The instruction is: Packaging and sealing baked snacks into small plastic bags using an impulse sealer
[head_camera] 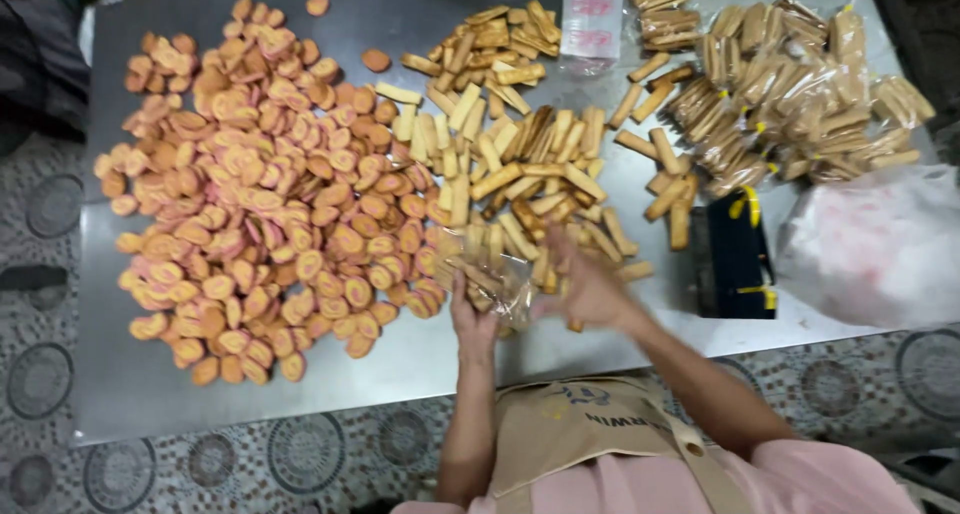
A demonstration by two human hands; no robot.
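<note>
Head view: left hand (472, 319) pinches thin clear bag (497, 284), flimsy, slippery; right hand (585, 292) blurred, grip unclear; stick biscuits (530, 174) light, brittle, hold mid-length.

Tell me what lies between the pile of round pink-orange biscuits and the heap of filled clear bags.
In the head view, a loose pile of stick biscuits lies on the metal table between the round biscuits and the filled bags.

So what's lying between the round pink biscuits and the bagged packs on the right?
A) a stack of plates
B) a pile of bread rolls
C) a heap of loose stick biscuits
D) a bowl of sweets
C: loose stick biscuits lie heaped between the round biscuits and the packs.
</note>
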